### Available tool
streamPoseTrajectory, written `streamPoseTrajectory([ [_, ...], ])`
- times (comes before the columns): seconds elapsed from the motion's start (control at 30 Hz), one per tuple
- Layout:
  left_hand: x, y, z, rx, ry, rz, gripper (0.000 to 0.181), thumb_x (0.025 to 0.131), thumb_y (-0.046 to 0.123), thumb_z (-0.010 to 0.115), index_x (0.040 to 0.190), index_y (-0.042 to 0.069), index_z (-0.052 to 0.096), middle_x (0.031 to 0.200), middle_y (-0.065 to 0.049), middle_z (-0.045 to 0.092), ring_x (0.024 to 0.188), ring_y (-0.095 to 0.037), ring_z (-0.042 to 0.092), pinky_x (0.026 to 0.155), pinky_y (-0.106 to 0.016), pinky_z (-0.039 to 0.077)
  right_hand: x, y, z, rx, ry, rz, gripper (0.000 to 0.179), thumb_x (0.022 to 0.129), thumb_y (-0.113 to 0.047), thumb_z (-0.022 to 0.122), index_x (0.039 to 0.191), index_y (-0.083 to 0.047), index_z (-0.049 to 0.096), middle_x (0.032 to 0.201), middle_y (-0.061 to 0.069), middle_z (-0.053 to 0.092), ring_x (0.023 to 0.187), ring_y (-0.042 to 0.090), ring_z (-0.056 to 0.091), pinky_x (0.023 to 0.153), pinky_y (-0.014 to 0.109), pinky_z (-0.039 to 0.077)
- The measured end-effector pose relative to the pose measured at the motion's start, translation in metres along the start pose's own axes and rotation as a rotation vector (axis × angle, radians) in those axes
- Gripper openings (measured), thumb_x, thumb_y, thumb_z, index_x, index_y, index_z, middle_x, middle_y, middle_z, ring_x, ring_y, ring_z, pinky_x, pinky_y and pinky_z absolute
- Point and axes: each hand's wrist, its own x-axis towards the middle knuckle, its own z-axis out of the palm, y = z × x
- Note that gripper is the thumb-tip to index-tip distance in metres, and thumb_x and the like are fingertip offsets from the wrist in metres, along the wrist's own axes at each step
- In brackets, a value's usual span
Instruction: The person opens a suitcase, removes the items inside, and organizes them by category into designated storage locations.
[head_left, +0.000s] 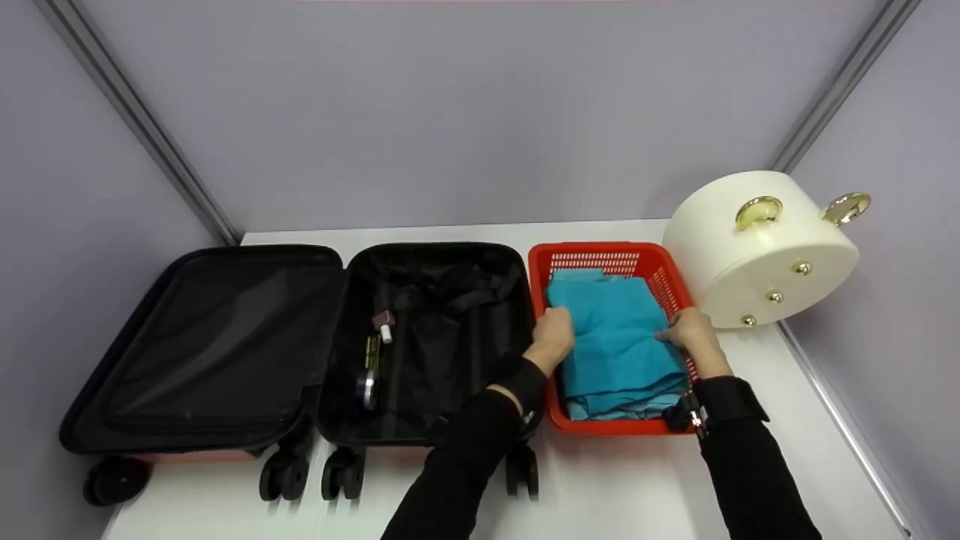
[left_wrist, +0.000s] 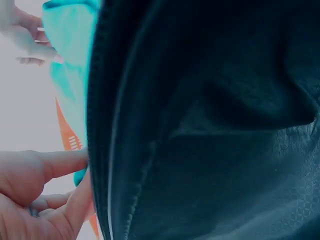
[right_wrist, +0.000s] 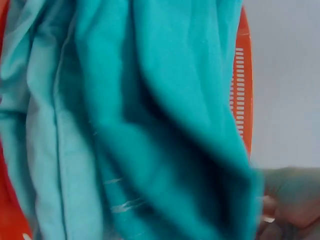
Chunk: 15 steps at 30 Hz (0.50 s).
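A stack of folded blue cloth lies in a red plastic basket, paler layers showing beneath the brighter top one. My left hand grips the top cloth at its left side, beside the suitcase rim. In the left wrist view, thumb and fingers of that hand come together by the cloth, their tips partly hidden behind the dark suitcase edge. On the opposite side, my right hand pinches the cloth's right edge. The right wrist view shows this cloth raised in a fold, blurred near the fingers.
Left of the basket, an open suitcase with a black lining lies with its lid half spread flat. Inside are a small bottle with a white cap and a slim cylindrical item. A white pot-like container with gold handles stands right.
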Motion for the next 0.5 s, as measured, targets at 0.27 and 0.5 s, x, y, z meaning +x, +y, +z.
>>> streamPoseTrajectory([
  [0.27, -0.012, 0.011, 0.005, 0.419, 0.006, 0.063, 0.051, 0.084, 0.020, 0.060, 0.127, -0.001, 0.043, 0.109, -0.009, 0.058, 0.074, -0.011, 0.060, 0.057, -0.022, 0.049, -0.010, -0.008, -0.002, -0.148, -0.020, 0.060, 0.052, 0.069, -0.018, 0.073, 0.100, 0.017, 0.048, 0.088, 0.029, 0.052, 0.071, 0.034, 0.052, 0.058, 0.043, 0.044],
  [0.5, -0.033, 0.019, -0.037, 0.374, -0.175, 0.200, 0.030, 0.081, 0.028, 0.065, 0.107, 0.014, 0.060, 0.104, -0.002, 0.059, 0.085, -0.011, 0.057, 0.062, -0.026, 0.048, -0.039, -0.020, -0.016, -0.158, -0.016, -0.078, 0.049, 0.076, -0.025, 0.069, 0.103, 0.012, 0.052, 0.095, 0.028, 0.055, 0.079, 0.036, 0.054, 0.060, 0.043, 0.045],
])
